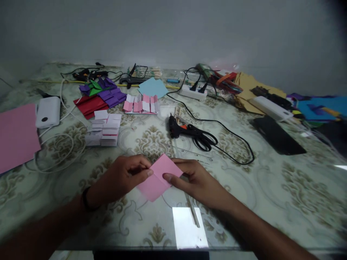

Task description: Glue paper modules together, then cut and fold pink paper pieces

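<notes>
A square of pink paper (155, 187) with a crease across its middle is held up just over the table, one corner pointing away from me. My left hand (127, 175) pinches its left edge between thumb and fingers. On the opposite side, my right hand (192, 178) grips the paper, thumb on top and fingers behind it. Beyond the paper lies a black hot glue gun (176, 129) with its cord coiled. Below my right hand, a thin metallic rod (193, 213) rests on the table.
Folded white papers (107, 130), pink-and-white folded strips (142, 104) and purple folded papers (112, 95) lie behind. Pink sheets (16, 137) and a white power bank (48, 112) are left. A power strip (193, 92), black phone (278, 135) and yellowish paper (252, 86) sit right.
</notes>
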`<state>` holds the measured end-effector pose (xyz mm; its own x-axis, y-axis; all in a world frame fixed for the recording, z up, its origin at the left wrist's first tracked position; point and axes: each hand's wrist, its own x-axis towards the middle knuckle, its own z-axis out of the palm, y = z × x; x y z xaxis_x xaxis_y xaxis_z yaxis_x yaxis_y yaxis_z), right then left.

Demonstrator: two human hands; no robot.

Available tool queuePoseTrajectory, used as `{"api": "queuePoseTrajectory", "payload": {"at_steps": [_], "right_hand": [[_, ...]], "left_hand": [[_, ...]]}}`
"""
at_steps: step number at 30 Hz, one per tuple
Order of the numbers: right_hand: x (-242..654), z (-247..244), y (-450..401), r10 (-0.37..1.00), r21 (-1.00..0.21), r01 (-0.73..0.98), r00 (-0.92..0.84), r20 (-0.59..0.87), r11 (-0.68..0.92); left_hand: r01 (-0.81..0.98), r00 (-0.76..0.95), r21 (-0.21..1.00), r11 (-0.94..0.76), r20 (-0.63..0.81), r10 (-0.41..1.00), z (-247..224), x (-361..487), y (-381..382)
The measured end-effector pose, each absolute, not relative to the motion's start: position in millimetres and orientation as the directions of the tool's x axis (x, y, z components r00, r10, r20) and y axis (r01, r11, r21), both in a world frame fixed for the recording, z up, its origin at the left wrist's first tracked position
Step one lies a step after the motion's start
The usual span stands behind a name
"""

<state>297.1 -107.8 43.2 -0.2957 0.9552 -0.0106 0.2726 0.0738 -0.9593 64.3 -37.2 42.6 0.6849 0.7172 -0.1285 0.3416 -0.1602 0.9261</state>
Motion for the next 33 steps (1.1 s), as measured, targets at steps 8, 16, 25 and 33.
{"api": "queuePoseTrajectory", "payload": {"at_steps": [8,16,25,33], "right_hand": [[297,43,-111,0.976,-0.954,0.288,-0.216,0.02,0.083],[296,31,-109,0.986,-0.981,0.118,-0.036,-0.162,-0.157],[295,30,-109,0.978,-0.978,0.075,-0.055,-0.199,-0.195],[295,31,-109,0.972,-0.977,0.046,-0.095,-0.213,-0.209]], "left_hand": [[0.409,0.67,0.905,-0.116,-0.212,0.711,44,64,-36],[0.386,0.567,0.922,-0.032,-0.21,0.797,40,63,-37],[0.383,0.604,0.923,-0.035,-0.222,0.766,34,64,-37],[0.227,0.568,0.968,-0.106,-0.043,0.822,28,66,-44]]}}
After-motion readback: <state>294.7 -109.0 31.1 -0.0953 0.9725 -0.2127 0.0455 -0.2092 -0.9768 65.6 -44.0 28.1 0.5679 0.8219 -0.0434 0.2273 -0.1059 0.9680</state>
